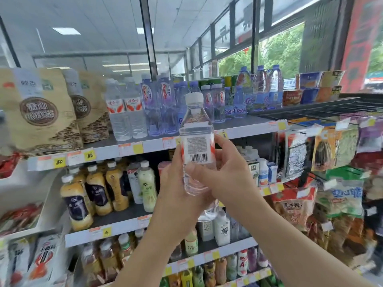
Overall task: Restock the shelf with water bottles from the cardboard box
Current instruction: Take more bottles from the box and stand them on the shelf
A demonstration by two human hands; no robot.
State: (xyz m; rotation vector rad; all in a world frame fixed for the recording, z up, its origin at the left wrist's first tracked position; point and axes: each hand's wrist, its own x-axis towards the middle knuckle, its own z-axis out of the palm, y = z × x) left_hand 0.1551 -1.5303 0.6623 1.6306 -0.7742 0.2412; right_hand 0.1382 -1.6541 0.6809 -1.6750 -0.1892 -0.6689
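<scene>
A clear water bottle (196, 133) with a white cap and a barcode label stands upright in front of me, level with the top shelf (157, 145). My left hand (176, 191) cups its lower body from the left. My right hand (226, 177) grips it from the right, thumb across the front. Two matching clear bottles with red-and-white labels (124, 112) stand on the top shelf, left of the held bottle. Purple-tinted bottles (157, 104) stand beside them. The cardboard box is not in view.
Tan paper bags (41, 108) fill the top shelf's left end. Blue-labelled water bottles (261, 90) stand further right. Lower shelves hold milk tea and juice bottles (99, 189). Hanging snack packets (331, 162) crowd the right side.
</scene>
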